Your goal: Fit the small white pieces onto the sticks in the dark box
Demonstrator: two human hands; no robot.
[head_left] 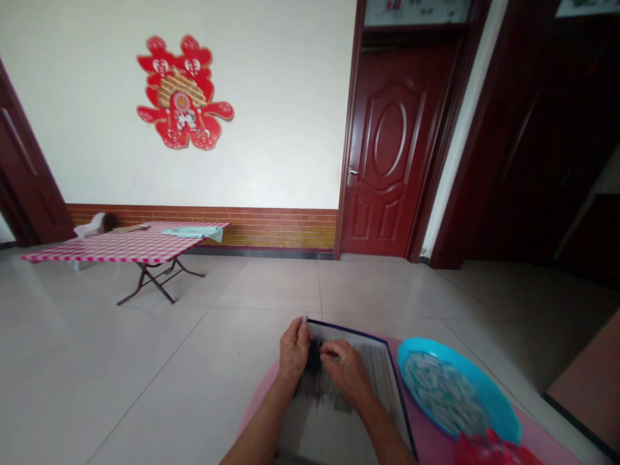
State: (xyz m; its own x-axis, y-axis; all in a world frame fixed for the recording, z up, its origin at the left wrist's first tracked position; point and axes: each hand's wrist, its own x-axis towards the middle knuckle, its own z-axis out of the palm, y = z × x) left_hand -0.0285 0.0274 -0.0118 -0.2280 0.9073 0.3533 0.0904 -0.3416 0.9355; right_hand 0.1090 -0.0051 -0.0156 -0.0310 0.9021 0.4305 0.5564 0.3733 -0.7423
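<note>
My left hand is closed on a small pale piece, whose tip sticks out above the thumb and fingers. My right hand has its thumb and fingertips pinched together beside a clump of thin black strands; whatever is in the pinch is too small to make out. Both hands are over a shallow tray with a dark blue rim. Long grey strips lie along the tray's right side, and more dark strands spread under my wrists.
A blue oval basin of many small pale pieces stands right of the tray on a pink round surface. Something red and crinkled lies before it. A checked folding table stands far left; a red door is behind.
</note>
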